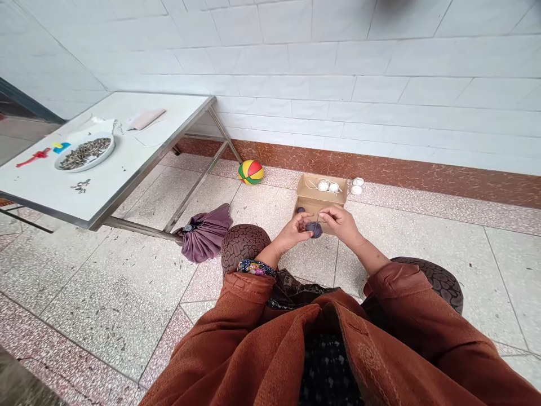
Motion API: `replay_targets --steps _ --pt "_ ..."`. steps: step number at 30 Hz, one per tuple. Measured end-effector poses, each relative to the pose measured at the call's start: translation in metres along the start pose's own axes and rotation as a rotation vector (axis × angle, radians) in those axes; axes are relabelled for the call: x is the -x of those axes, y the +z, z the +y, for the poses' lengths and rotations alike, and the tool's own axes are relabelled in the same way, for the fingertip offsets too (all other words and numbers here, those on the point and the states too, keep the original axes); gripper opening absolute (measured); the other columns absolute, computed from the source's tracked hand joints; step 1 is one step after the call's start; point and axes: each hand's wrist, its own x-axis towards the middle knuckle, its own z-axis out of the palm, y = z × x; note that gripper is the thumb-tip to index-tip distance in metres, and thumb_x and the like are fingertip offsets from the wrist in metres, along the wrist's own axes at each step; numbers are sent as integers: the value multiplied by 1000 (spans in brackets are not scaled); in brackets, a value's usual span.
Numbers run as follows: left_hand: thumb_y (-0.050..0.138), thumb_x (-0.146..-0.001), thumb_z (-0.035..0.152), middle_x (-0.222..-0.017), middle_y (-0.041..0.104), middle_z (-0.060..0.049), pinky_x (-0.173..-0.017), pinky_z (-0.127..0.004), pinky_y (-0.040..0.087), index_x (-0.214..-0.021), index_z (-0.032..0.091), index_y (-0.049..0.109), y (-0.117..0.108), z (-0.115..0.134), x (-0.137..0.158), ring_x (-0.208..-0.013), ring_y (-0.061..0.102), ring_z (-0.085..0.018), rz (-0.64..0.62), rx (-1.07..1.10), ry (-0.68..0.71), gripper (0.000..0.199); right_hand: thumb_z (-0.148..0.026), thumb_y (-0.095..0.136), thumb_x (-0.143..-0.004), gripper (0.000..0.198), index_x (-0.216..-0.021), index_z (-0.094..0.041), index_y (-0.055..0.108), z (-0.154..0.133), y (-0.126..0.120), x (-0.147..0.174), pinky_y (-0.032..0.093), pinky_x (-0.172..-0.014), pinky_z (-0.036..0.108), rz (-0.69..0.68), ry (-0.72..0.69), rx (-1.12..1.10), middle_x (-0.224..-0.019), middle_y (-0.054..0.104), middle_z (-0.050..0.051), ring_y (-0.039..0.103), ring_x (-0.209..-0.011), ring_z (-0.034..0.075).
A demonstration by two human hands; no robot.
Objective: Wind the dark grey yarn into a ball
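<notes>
In my left hand [293, 233] is a small dark purple-grey ball of yarn [314, 229], gripped by the fingers and thumb. My right hand [341, 223] pinches a thin strand of the same yarn just above the ball. Behind both hands an open cardboard box [322, 196] sits on the floor. Two white yarn balls [328, 186] rest in its far part, and another dark yarn ball [300, 210] shows at its near left. Two more white balls [357, 186] lie on the floor right of the box.
A white-topped table [139, 152] stands at the left, bearing a plate [110, 151] of sunflower seeds. A colourful ball [251, 172] lies near the tiled wall [296, 84]. A folded purple umbrella [207, 231] rests by the table leg. Seed shells litter the floor.
</notes>
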Motion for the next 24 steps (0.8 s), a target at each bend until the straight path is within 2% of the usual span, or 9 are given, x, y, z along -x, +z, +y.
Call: replay_targets --steps 3,6,8,10,14,16,20,22,24 --pt "88 -68 31 -104 69 -5 -92 -33 46 -131 24 63 3 4 2 -97 63 -18 -48 126 38 68 -45 54 -96 30 -86 -22 69 12 12 3 50 -71 32 -20 141 -57 -78 68 3 62 -73 20" --pt "89 -68 34 -113 69 -8 -99 -35 44 -120 20 69 2 4 1 -104 62 -20 36 212 44 58 -43 52 -97 28 -87 -22 68 17 27 13 49 -67 30 -136 226 -59 -74 67 1 62 -70 19" --pt "88 -68 36 -114 69 -8 -102 -37 43 -114 19 70 0 3 -1 -106 62 -20 112 229 52 52 -40 53 -98 26 -88 -22 68 15 33 20 51 -73 31 -207 182 -9 -80 69 2 65 -76 20" --pt "87 -68 36 -113 70 -7 -103 -39 43 -112 19 69 -3 1 -4 -106 63 -21 179 203 63 50 -38 52 -100 26 -89 -22 68 8 34 25 52 -80 33 -284 70 47 -88 71 4 67 -84 21" --pt "85 -66 31 -108 70 -6 -101 -39 45 -110 19 68 -8 -3 -7 -101 64 -20 269 -15 67 49 -40 49 -104 28 -95 -23 70 -6 23 27 53 -85 35 -374 -115 42 -91 71 6 68 -89 21" --pt "86 -65 29 -107 69 -6 -96 -37 46 -113 18 67 -9 -4 -7 -96 64 -19 231 -89 48 53 -42 50 -104 29 -97 -24 71 -10 15 24 53 -84 35 -317 -137 18 -91 71 6 67 -87 22" --pt "88 -64 29 -99 66 -5 -88 -34 47 -132 21 60 -5 -1 -2 -91 63 -17 -5 -34 23 74 -42 52 -102 29 -94 -24 73 -4 6 13 53 -80 36 -119 -107 18 -88 71 7 66 -84 23" --pt "88 -68 32 -100 66 -5 -90 -35 47 -139 24 56 -2 1 2 -94 63 -18 -95 32 33 78 -40 52 -101 27 -91 -23 72 3 8 10 52 -80 36 -60 -52 14 -87 72 7 66 -84 23" --pt "87 -70 33 -108 68 -7 -95 -36 46 -138 25 59 0 3 4 -101 63 -20 -110 113 46 74 -36 51 -100 25 -90 -23 70 9 14 10 52 -78 34 -58 32 8 -85 72 5 65 -81 22"
